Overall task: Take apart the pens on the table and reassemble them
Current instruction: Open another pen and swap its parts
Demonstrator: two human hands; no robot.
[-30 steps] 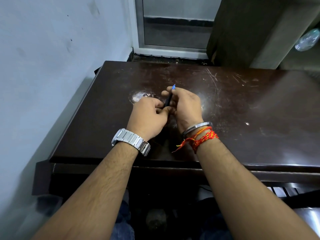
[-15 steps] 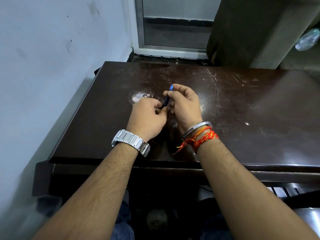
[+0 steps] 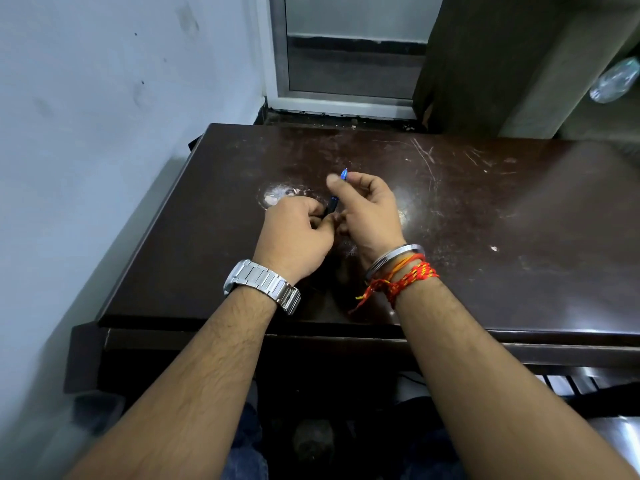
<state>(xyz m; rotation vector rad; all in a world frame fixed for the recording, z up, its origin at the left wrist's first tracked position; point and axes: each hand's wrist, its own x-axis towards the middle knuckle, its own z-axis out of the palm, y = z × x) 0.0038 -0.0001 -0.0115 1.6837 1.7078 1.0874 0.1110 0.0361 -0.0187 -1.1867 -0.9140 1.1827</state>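
Observation:
A dark pen point(image 3: 333, 205) with a blue tip point(image 3: 344, 173) stands tilted between both hands over the middle of the dark brown table point(image 3: 485, 209). My left hand point(image 3: 294, 233), with a steel watch on its wrist, grips the pen's lower end in curled fingers. My right hand point(image 3: 367, 209), wearing a steel bangle and red threads, pinches the upper part near the blue tip between thumb and fingers. Most of the barrel is hidden by the fingers. No other pens or loose parts show on the table.
A pale worn patch point(image 3: 277, 195) marks the table just left of the hands. A white wall point(image 3: 104, 133) runs along the table's left side. A window frame point(image 3: 346, 98) and a dark cabinet point(image 3: 485, 64) stand behind. A plastic bottle point(image 3: 614, 81) lies at far right.
My right hand has slid up the pen toward the blue tip and opened out a little. The left hand has kept its grip on the lower end.

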